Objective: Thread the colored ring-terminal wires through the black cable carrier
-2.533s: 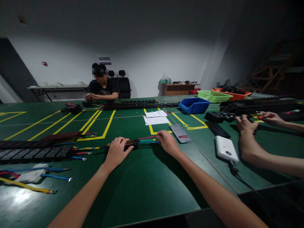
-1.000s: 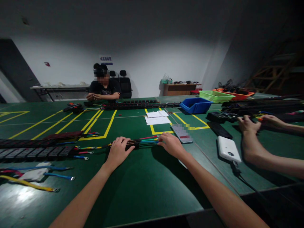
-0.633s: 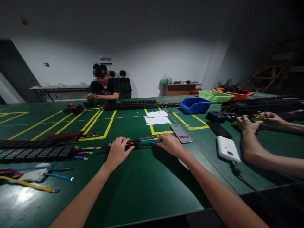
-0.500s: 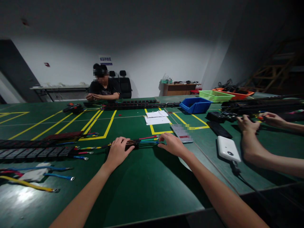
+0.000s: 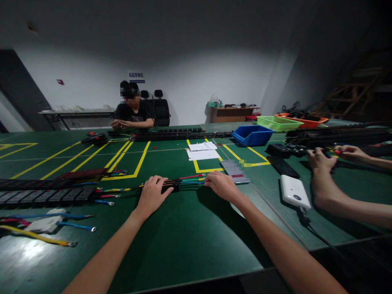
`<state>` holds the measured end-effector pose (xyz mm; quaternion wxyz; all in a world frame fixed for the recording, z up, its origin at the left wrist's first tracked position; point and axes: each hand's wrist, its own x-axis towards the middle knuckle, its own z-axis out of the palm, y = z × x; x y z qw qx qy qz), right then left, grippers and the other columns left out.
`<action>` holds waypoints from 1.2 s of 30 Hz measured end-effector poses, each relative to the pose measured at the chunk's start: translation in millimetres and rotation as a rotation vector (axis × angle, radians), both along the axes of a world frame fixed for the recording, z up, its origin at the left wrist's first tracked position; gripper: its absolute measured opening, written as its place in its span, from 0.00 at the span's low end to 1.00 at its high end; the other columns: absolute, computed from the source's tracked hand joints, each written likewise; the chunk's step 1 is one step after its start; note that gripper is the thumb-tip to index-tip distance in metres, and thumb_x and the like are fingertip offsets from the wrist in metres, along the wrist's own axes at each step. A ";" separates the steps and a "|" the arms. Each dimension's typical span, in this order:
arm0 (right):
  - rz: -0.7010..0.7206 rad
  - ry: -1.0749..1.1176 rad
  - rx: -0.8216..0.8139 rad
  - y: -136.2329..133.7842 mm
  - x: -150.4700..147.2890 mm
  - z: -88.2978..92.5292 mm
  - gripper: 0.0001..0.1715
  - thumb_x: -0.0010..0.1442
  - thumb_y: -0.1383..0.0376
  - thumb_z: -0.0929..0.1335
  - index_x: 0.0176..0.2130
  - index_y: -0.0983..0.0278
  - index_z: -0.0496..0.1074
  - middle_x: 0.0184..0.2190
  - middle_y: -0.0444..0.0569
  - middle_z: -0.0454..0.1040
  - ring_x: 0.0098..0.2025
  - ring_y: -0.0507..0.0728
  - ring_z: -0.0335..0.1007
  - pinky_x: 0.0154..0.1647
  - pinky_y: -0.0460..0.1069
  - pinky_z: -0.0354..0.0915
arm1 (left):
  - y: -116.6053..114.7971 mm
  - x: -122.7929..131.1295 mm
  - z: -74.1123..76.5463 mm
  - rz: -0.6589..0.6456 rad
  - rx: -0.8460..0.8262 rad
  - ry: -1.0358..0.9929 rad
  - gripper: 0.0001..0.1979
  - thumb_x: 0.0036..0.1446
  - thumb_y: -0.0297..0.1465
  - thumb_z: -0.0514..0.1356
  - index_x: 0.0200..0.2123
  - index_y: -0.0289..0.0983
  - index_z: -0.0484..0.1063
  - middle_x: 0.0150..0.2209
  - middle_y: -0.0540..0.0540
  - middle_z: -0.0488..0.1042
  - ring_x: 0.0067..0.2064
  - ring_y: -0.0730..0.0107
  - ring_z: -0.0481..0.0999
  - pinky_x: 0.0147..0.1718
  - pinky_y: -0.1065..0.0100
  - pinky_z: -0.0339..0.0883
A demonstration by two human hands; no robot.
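My left hand (image 5: 153, 192) is wrapped over a narrow black part (image 5: 168, 189) on the green table, its fingers closed and the thumb along the near side. Out of this part run red, green and blue wires (image 5: 191, 180) to the right. At their right end my right hand (image 5: 221, 184) pinches the tip of the blue wire; the fingers hide that tip. The red and green wires end in ring terminals (image 5: 203, 175) just beside the fingertips. Left of my left hand, a yellow-green wire (image 5: 118, 190) lies between the black part and a black socket strip (image 5: 58, 197).
Loose blue and yellow wires (image 5: 45, 237) lie at the left. A phone (image 5: 234, 171), papers (image 5: 202, 152) and a blue bin (image 5: 252, 135) are beyond my right hand. At the right sit a white power bank (image 5: 294, 192) and a co-worker's hands (image 5: 321, 161). Another person (image 5: 133, 110) sits opposite.
My right hand's fingertips have drawn together over the blue wire's tip, covering it. My left hand stays where it was on the black part.
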<state>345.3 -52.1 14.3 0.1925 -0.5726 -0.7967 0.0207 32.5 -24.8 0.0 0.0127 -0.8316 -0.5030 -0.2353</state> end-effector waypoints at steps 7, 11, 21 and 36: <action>-0.069 0.137 -0.105 8.9 11.4 -10.5 0.19 0.70 0.53 0.64 0.38 0.62 0.78 0.36 0.49 0.79 0.38 0.57 0.73 0.33 0.48 0.54 | -0.6 0.2 1.2 -0.005 -0.021 -0.009 0.22 0.67 0.45 0.58 0.54 0.36 0.75 0.50 0.39 0.74 0.52 0.51 0.72 0.51 0.50 0.69; -0.050 0.330 -0.161 11.7 8.9 -12.0 0.26 0.68 0.49 0.63 0.29 0.64 0.74 0.26 0.47 0.73 0.29 0.54 0.65 0.30 0.48 0.51 | -1.4 -0.1 1.3 -0.008 -0.040 -0.029 0.22 0.66 0.45 0.59 0.55 0.37 0.75 0.51 0.39 0.74 0.52 0.50 0.72 0.52 0.48 0.69; -0.189 0.736 -0.166 15.6 -14.1 -23.1 0.25 0.58 0.45 0.68 0.25 0.62 0.65 0.22 0.42 0.65 0.26 0.52 0.59 0.28 0.47 0.51 | -0.3 -0.5 -1.9 -0.011 0.004 -0.014 0.22 0.66 0.44 0.59 0.55 0.36 0.75 0.49 0.39 0.74 0.51 0.51 0.72 0.51 0.49 0.69; -0.187 0.358 -0.344 14.9 0.3 -22.8 0.33 0.66 0.43 0.60 0.25 0.62 0.72 0.24 0.50 0.74 0.27 0.55 0.67 0.28 0.48 0.52 | -2.5 1.3 -1.2 -0.005 0.023 0.005 0.20 0.66 0.42 0.60 0.55 0.36 0.75 0.49 0.40 0.74 0.51 0.52 0.72 0.51 0.51 0.69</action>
